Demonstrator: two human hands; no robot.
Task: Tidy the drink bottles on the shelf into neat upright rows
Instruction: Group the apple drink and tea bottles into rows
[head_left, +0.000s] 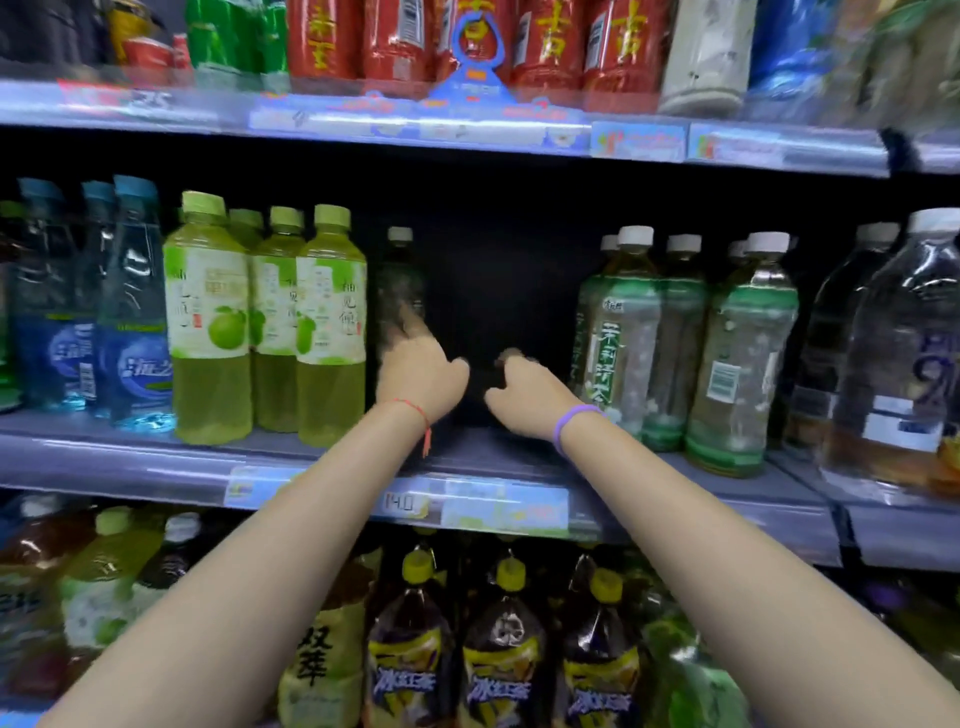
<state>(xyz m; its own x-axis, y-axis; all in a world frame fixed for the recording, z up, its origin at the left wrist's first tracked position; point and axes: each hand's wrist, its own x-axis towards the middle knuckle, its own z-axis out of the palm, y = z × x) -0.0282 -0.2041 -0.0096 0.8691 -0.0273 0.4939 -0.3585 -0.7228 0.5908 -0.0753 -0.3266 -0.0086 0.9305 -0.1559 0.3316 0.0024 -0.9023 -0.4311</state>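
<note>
- The dark bottle stands upright at the back of the shelf, just beyond the left hand, whose fingers reach onto its lower body; whether they grip it is blurred.
- The right hand is loosely curled in the dark gap, holding nothing.
- Left of the left hand: four lime bottles.
- Right of the right hand: about five jasmine teas.
- Below the wrists, a price tag reads "14.0".
</note>
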